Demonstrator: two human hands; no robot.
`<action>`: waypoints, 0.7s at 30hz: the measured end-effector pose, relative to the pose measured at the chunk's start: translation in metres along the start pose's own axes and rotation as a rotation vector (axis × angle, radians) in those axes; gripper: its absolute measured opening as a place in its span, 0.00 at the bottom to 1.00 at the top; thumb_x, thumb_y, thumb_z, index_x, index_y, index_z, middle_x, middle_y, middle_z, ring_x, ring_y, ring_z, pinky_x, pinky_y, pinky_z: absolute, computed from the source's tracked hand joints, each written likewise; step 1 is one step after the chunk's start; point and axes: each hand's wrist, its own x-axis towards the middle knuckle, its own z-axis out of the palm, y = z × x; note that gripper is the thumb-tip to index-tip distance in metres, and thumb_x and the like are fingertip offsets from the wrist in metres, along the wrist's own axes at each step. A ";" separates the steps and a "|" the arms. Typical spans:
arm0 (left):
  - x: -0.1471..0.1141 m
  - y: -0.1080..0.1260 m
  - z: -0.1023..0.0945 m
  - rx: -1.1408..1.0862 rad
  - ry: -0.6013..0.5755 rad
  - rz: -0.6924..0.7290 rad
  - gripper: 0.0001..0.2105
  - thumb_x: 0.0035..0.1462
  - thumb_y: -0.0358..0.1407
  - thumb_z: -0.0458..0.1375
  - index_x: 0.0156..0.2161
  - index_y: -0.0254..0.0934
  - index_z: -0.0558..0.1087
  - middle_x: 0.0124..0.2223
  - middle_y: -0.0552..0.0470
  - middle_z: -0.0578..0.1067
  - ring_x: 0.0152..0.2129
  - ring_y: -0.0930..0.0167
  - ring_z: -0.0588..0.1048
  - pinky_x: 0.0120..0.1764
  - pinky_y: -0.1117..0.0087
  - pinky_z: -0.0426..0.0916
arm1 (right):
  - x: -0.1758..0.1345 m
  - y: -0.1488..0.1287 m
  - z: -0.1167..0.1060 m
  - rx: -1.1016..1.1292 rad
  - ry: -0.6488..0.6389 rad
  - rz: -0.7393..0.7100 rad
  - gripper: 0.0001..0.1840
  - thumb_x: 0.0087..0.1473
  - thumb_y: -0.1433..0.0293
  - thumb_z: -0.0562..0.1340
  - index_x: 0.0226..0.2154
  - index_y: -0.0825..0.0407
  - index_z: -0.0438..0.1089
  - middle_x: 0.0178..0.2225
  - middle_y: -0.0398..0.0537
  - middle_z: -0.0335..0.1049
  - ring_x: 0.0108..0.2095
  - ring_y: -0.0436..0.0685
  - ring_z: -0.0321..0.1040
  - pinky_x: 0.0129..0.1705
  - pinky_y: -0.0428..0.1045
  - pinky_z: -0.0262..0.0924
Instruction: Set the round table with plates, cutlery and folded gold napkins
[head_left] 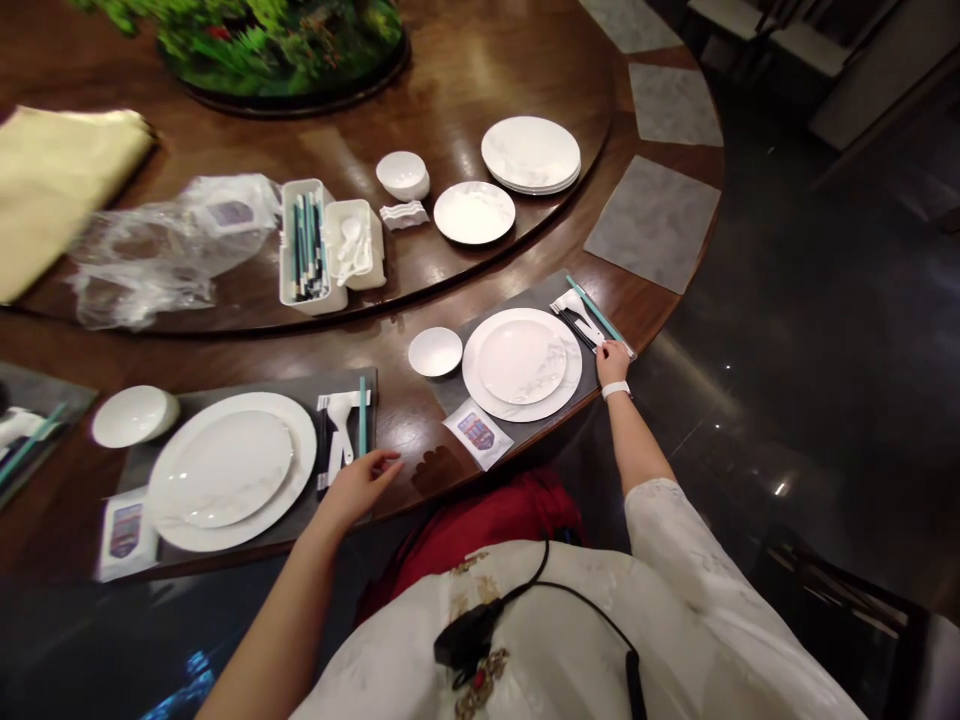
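My right hand (613,366), with a white band at its wrist, is closed at the lower end of the turquoise-ended chopsticks (592,305). Beside them lies a white spoon (589,322) on a rest; the fingertips partly cover its handle end. Left of these are a small plate stacked on a larger plate (480,385), a small bowl (436,352) and a sealed packet (478,433). My left hand (364,488) hovers by the table's edge, fingers apart and holding nothing. It is just below another spoon and chopsticks (363,415) set beside stacked plates (300,470).
On the raised turntable stand a box of chopsticks (286,250), a box of spoons (377,262), bowls (405,177), stacked plates (531,152), plastic wrapping (142,250) and a green centerpiece (285,60). Grey placemats (652,222) line the table's right rim.
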 end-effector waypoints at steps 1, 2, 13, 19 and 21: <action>0.000 0.003 0.000 0.004 -0.013 0.015 0.27 0.47 0.58 0.52 0.42 0.40 0.76 0.35 0.49 0.79 0.31 0.63 0.77 0.39 0.66 0.70 | 0.000 -0.001 0.001 -0.009 -0.014 -0.009 0.16 0.59 0.72 0.56 0.39 0.62 0.77 0.47 0.66 0.72 0.50 0.61 0.67 0.58 0.54 0.60; 0.001 0.005 0.000 0.009 -0.024 0.026 0.27 0.47 0.58 0.51 0.43 0.40 0.76 0.35 0.49 0.79 0.31 0.63 0.77 0.39 0.65 0.71 | 0.000 -0.003 0.002 -0.018 -0.023 -0.018 0.16 0.59 0.71 0.55 0.39 0.62 0.77 0.47 0.66 0.72 0.50 0.61 0.66 0.58 0.54 0.60; -0.012 -0.011 -0.014 -0.108 -0.027 0.037 0.28 0.48 0.57 0.52 0.45 0.37 0.77 0.36 0.46 0.80 0.31 0.62 0.77 0.40 0.64 0.71 | 0.010 -0.046 0.000 -0.028 0.109 -0.160 0.17 0.58 0.72 0.53 0.40 0.60 0.76 0.43 0.64 0.74 0.48 0.64 0.67 0.57 0.61 0.58; -0.017 -0.052 -0.044 -0.317 0.036 -0.005 0.30 0.46 0.58 0.55 0.46 0.36 0.78 0.38 0.46 0.80 0.34 0.63 0.77 0.40 0.65 0.71 | 0.021 -0.202 0.051 0.157 -0.055 -0.538 0.15 0.61 0.69 0.55 0.44 0.57 0.75 0.45 0.62 0.74 0.49 0.64 0.68 0.58 0.61 0.59; -0.016 -0.072 -0.069 -0.410 -0.016 -0.001 0.31 0.45 0.58 0.56 0.47 0.36 0.78 0.37 0.47 0.80 0.34 0.63 0.77 0.38 0.66 0.72 | 0.006 -0.264 0.075 0.183 -0.210 -0.658 0.15 0.62 0.68 0.55 0.44 0.56 0.75 0.45 0.60 0.75 0.48 0.63 0.69 0.56 0.58 0.61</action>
